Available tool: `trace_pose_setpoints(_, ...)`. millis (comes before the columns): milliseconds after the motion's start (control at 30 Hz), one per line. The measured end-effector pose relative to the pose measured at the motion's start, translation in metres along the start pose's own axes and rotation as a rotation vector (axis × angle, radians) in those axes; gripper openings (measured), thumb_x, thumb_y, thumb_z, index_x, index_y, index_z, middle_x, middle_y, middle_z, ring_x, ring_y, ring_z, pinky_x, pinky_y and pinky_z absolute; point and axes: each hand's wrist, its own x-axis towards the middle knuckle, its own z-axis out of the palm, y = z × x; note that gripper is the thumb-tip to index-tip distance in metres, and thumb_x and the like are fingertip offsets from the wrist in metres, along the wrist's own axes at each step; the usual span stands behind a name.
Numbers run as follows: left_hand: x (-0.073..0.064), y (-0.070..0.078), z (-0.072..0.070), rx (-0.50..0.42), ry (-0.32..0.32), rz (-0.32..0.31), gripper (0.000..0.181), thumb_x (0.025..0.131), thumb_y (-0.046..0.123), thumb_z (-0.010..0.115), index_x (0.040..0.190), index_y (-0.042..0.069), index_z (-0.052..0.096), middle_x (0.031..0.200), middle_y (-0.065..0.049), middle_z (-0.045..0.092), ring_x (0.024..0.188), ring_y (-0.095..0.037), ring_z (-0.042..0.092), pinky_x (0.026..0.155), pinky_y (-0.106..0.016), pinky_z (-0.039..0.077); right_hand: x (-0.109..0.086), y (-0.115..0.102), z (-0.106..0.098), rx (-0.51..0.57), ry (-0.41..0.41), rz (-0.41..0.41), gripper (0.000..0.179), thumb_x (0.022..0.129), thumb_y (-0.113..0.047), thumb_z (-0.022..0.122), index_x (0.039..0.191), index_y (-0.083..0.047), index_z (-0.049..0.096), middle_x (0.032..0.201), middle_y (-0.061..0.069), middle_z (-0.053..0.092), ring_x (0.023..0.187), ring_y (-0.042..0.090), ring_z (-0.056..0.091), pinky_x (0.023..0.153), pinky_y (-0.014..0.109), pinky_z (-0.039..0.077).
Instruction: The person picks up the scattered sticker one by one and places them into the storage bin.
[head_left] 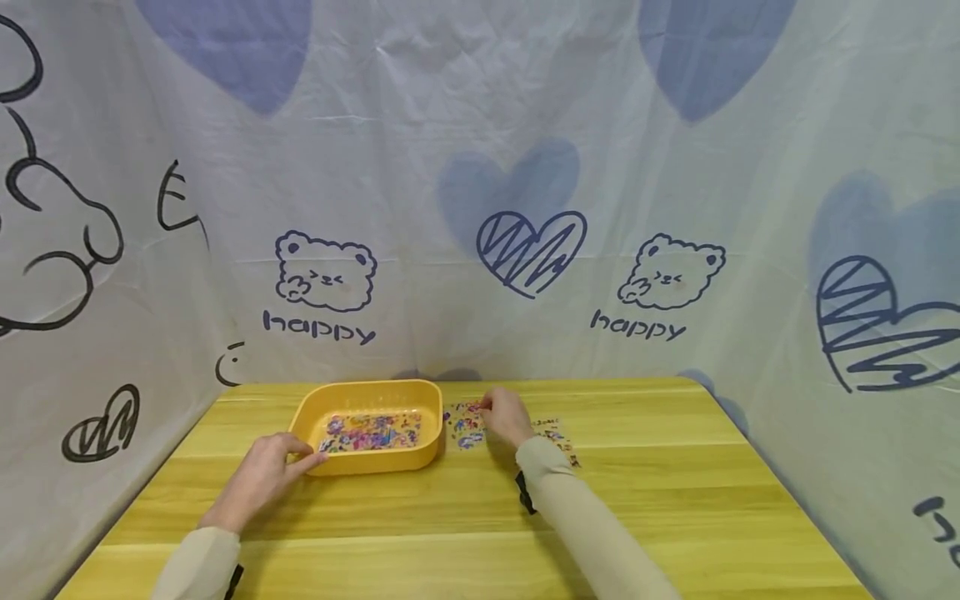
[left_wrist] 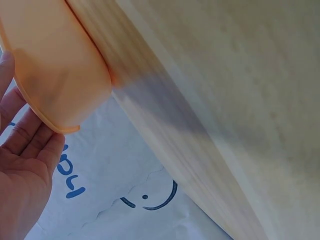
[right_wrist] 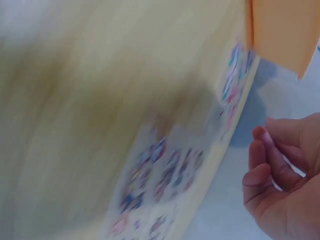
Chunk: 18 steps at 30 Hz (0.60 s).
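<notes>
A shallow yellow plastic basin (head_left: 431, 454) stands on the table, with many small colourful printed pieces (head_left: 375, 432) that look like stickers lying in it. My left hand (head_left: 262, 471) holds its near left corner; in the left wrist view the fingers (left_wrist: 35, 132) lie under the rim. Right of the basin, my right hand (head_left: 510, 417) is over sheets of colourful stickers (head_left: 470, 440). Its thumb and forefinger meet at a small pinkish-white piece (right_wrist: 267, 134), seemingly a sticker, mostly hidden by the fingers. Blur softens the sheets in the right wrist view.
Another printed sheet (head_left: 572, 454) lies right of the right hand, partly behind the wrist. The wood-grain table (head_left: 420, 533) ends at a white cloth backdrop (head_left: 420, 333) with drawn bears and hearts. Cloth also hangs along both sides.
</notes>
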Motion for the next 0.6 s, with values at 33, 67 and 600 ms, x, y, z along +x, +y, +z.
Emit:
trace_pose_setpoints(33, 0.0, 0.0, 0.0, 0.001, 0.005, 0.005, 0.027, 0.088, 0.034, 0.073, 0.089, 0.007, 0.078, 0.089, -0.007, 0.074, 0.084, -0.022, 0.066, 0.08, -0.046, 0.056, 0.0, 0.005, -0.002, -0.001, -0.002, 0.009, 0.018, 0.094, -0.002, 0.06, 0.107, 0.002, 0.072, 0.107, 0.017, 0.072, 0.098, 0.032, 0.067, 0.084, 0.045, 0.057)
trace_pose_setpoints(67, 0.001, 0.0, 0.001, 0.002, 0.011, 0.012, 0.027, 0.088, 0.034, 0.073, 0.089, 0.007, 0.078, 0.089, -0.006, 0.074, 0.083, -0.021, 0.066, 0.079, -0.045, 0.056, -0.001, 0.008, -0.004, 0.002, -0.007, 0.025, 0.018, 0.094, -0.003, 0.06, 0.107, 0.001, 0.072, 0.108, 0.017, 0.071, 0.095, 0.03, 0.067, 0.081, 0.044, 0.057)
trace_pose_setpoints(600, -0.001, 0.0, 0.0, 0.005, -0.007, 0.007, 0.029, 0.088, 0.035, 0.072, 0.089, 0.007, 0.078, 0.089, -0.008, 0.074, 0.085, -0.024, 0.067, 0.08, -0.048, 0.056, -0.012, 0.032, -0.012, -0.091, -0.04, 0.102, 0.031, 0.093, -0.012, 0.065, 0.062, -0.007, 0.062, 0.052, -0.001, 0.045, 0.047, 0.013, 0.035, 0.045, 0.027, 0.031)
